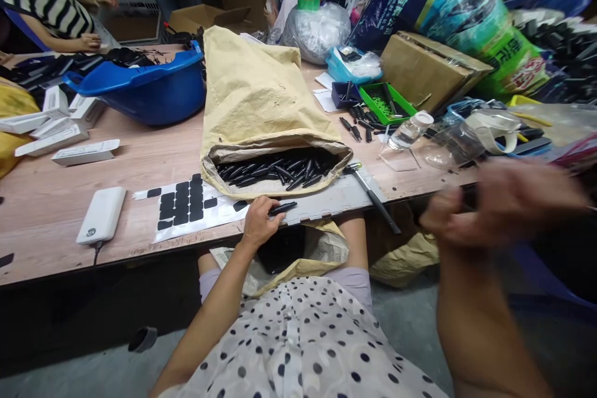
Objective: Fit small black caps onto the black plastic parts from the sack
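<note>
At the table's front edge my left hand (262, 221) is closed on a slim black pen-shaped piece (284, 206), holding it over a grey-white board (317, 202). My right hand (494, 208) is raised at the right, smeared by motion. Its fingers look curled, with something dark between them that I cannot make out. Just ahead of my left hand lies a cream sack (265, 93), its mouth towards me, with many similar black pieces (280, 168) inside. A hammer (373, 196) rests on the board, handle past the edge. Another open sack (326, 249) lies across my lap.
Left on the table are a blue basin (144, 90), small white boxes (86, 152), a white power bank (101, 214) with a cable and a sheet of black stickers (181, 205). Right are a green tray (387, 104), a clear jar (410, 130) and a cardboard box (429, 71). People sit opposite.
</note>
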A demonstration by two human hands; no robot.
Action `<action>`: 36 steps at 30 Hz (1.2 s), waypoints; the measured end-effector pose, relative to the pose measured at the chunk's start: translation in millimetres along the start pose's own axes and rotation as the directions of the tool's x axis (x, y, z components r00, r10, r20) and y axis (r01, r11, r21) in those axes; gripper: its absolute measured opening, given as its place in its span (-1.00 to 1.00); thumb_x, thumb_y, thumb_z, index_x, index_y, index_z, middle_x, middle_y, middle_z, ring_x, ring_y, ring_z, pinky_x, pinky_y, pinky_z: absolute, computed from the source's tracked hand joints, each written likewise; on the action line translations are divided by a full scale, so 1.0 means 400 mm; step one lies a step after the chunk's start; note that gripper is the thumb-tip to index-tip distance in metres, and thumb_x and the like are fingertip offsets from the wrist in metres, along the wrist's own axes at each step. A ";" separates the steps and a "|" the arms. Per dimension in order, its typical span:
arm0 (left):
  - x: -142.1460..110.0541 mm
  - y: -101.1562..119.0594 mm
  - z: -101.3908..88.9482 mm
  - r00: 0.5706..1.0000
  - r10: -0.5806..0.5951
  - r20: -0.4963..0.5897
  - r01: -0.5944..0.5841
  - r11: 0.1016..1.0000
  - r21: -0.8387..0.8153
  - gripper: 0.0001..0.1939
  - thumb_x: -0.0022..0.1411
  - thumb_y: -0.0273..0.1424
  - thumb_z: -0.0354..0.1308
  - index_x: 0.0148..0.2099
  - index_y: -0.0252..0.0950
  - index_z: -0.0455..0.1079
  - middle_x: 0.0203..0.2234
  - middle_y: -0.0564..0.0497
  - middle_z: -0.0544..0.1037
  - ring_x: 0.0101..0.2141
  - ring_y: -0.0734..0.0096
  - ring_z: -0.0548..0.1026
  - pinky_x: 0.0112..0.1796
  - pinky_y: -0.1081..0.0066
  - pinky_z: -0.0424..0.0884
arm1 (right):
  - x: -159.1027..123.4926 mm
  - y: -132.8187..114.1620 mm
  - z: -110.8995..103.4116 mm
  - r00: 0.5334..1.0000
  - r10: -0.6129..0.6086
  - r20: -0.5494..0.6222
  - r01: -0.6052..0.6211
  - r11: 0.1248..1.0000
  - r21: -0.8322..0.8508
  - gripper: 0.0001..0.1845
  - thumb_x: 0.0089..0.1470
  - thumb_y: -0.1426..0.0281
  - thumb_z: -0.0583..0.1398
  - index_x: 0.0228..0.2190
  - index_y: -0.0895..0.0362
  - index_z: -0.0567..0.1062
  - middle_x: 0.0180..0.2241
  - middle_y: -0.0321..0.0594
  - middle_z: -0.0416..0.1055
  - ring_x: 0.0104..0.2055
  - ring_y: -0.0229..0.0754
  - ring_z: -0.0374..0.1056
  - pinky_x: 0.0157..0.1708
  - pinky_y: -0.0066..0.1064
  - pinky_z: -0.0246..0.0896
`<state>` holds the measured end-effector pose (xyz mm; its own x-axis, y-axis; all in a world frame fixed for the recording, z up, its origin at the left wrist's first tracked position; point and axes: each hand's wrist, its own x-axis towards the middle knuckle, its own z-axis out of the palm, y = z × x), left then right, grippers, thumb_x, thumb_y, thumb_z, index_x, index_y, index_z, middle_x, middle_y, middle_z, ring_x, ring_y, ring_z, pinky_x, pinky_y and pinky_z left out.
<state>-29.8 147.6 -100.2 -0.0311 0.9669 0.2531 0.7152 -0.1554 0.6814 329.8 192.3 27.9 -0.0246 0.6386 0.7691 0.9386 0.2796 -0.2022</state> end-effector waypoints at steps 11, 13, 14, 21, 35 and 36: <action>0.005 0.000 -0.002 1.000 -0.022 0.005 0.022 0.998 -0.062 -0.77 0.09 -0.46 0.32 -0.14 -0.29 0.53 -0.34 -0.01 0.46 -0.25 0.35 0.43 -0.13 0.34 0.43 | -0.153 -0.063 0.342 0.799 0.272 0.536 -0.223 0.962 -0.156 -0.59 0.18 0.29 0.15 0.01 0.13 0.56 0.02 0.07 0.32 0.03 0.09 0.20 -0.06 -0.12 0.11; -0.004 0.004 0.001 0.999 -0.046 0.017 0.047 0.993 -0.111 -0.81 0.13 -0.44 0.28 -0.16 -0.29 0.53 -0.35 0.00 0.45 -0.29 0.38 0.41 -0.19 0.37 0.43 | -0.149 -0.078 0.349 0.808 0.308 0.503 -0.249 0.951 -0.182 -0.64 0.20 0.33 0.12 -0.04 0.13 0.59 0.01 0.06 0.32 0.01 0.08 0.17 -0.08 -0.13 0.06; -0.010 0.008 0.003 0.998 -0.056 0.014 0.057 0.988 -0.146 -0.83 0.16 -0.43 0.26 -0.16 -0.28 0.53 -0.35 -0.01 0.45 -0.31 0.39 0.41 -0.22 0.38 0.43 | -0.147 -0.087 0.351 0.813 0.329 0.481 -0.269 0.944 -0.193 -0.64 0.21 0.34 0.11 -0.06 0.14 0.59 0.01 0.06 0.33 0.00 0.08 0.16 -0.09 -0.14 0.04; 0.094 0.068 -0.153 0.647 -0.264 -0.715 0.061 0.953 -0.297 -0.81 0.32 -0.32 0.14 -0.14 -0.35 0.44 0.15 -0.17 0.26 -0.23 0.51 0.40 -0.17 0.43 0.46 | -0.155 -0.102 0.361 0.860 0.337 0.383 -0.284 0.940 -0.189 -0.65 0.19 0.34 0.09 -0.11 0.14 0.61 -0.03 0.06 0.35 -0.04 0.07 0.14 -0.18 -0.18 -0.05; 0.053 0.234 -0.187 0.915 0.101 -0.390 -0.282 0.852 -0.442 -0.73 0.43 -0.18 0.07 -0.07 -0.26 0.45 -0.27 0.00 0.55 -0.36 0.48 0.51 -0.32 0.43 0.49 | -0.174 -0.079 0.365 0.915 0.289 0.282 -0.248 0.953 -0.172 -0.63 0.15 0.29 0.08 -0.19 0.14 0.64 -0.11 0.06 0.42 -0.13 0.12 0.21 -0.32 -0.22 -0.11; 0.004 0.228 -0.143 0.973 0.137 -0.184 -0.211 0.849 -0.484 -0.72 0.40 -0.18 0.11 -0.10 -0.29 0.49 -0.33 -0.02 0.56 -0.38 0.46 0.50 -0.32 0.42 0.48 | -0.175 -0.079 0.366 0.917 0.287 0.275 -0.248 0.954 -0.170 -0.63 0.15 0.29 0.08 -0.19 0.14 0.63 -0.11 0.06 0.42 -0.13 0.11 0.21 -0.32 -0.22 -0.11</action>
<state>-4.5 123.3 1.9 -0.0606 0.8828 0.4658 0.2760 -0.4337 0.8578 251.5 244.0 -108.4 0.1527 0.8634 0.4808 0.9598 -0.0136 -0.2803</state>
